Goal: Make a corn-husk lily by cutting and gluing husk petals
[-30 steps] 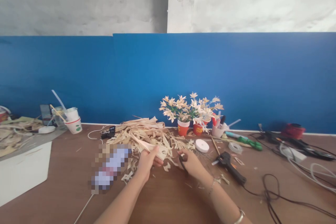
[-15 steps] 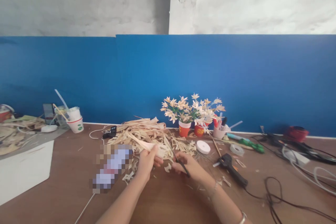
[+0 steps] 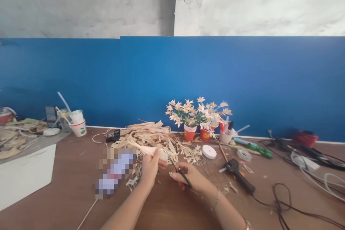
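Observation:
My left hand [image 3: 151, 165] is closed on a pale husk strip [image 3: 147, 148], which reaches up and left over a heap of dry husks [image 3: 151, 131]. In my right hand [image 3: 187, 176] are dark-handled scissors [image 3: 182, 176], their blades pointing up and left toward the fingertips of my left hand. A small pale scrap [image 3: 170, 174] shows at my right thumb. Whether the blades touch the strip is too small to tell.
Red cups [image 3: 190, 133] of pale flowers stand by the blue partition [image 3: 145, 79]. A white roll [image 3: 209, 152], a black glue gun [image 3: 238, 175] and cables [image 3: 285, 205] lie right. A blurred phone [image 3: 115, 172] and white sheet [image 3: 27, 176] lie left.
My right hand and the scissors have shifted slightly left, and the blades now lean more to the left. My left hand has barely moved.

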`<state>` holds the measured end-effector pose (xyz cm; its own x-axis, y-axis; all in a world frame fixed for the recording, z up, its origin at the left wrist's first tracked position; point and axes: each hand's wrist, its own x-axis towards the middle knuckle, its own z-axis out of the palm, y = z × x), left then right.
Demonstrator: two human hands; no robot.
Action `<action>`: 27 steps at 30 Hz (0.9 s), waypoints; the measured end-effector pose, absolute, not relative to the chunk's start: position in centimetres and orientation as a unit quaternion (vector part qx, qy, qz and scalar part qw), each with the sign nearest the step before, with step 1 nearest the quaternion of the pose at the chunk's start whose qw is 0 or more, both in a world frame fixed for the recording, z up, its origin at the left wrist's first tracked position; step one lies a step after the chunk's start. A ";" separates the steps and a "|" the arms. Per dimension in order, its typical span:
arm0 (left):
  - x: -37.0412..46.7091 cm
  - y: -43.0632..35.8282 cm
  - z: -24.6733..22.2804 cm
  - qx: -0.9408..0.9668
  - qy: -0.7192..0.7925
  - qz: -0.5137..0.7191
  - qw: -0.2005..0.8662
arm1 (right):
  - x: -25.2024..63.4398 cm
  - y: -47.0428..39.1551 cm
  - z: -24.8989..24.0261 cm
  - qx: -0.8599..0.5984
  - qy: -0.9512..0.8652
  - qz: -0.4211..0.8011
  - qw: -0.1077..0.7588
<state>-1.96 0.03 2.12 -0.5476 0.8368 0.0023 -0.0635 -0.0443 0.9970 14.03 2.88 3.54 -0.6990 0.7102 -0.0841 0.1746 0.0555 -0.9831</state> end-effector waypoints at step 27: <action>-1.3 -0.2 2.4 0.350 0.599 0.629 0.350 | 13.6 3.3 2.1 -0.298 -0.692 0.608 0.251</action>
<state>-1.31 -0.22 2.43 -0.5094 0.8603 0.0212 -0.0212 -0.0372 0.9991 13.58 3.34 2.10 -0.6964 0.7175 -0.0142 0.1060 0.0832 -0.9909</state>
